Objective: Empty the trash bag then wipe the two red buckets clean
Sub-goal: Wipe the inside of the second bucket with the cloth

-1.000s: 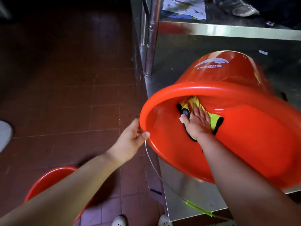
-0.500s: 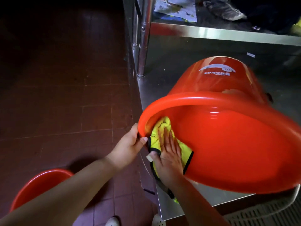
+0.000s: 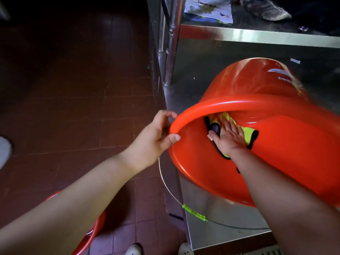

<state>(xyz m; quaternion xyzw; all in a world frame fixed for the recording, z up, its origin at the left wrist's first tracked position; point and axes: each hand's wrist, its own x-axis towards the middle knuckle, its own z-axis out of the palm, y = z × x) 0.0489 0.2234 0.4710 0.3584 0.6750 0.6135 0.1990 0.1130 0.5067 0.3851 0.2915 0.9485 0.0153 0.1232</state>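
Observation:
A red bucket [image 3: 287, 144] lies tipped on its side on the steel table [image 3: 224, 223], its mouth facing me. My left hand [image 3: 156, 137] grips the bucket's rim at its left edge. My right hand [image 3: 230, 137] is inside the bucket, pressed flat on a yellow cloth with black trim [image 3: 247, 134] against the inner wall. The bucket's wire handle with a green grip [image 3: 193, 212] hangs down over the table's corner. A second red bucket [image 3: 92, 234] stands on the floor at lower left, mostly hidden behind my left forearm.
Steel table legs [image 3: 172, 43] rise at the table's far left corner. A steel shelf [image 3: 257, 34] behind holds printed paper [image 3: 207, 10] and a shoe [image 3: 270, 10]. Brown tiled floor [image 3: 73, 107] spreads to the left. White shoes [image 3: 133, 249] show at the bottom.
My right hand with the cloth slid from the bucket's left rim deeper into the bucket. My left hand stays on the rim and the bucket has rolled slightly.

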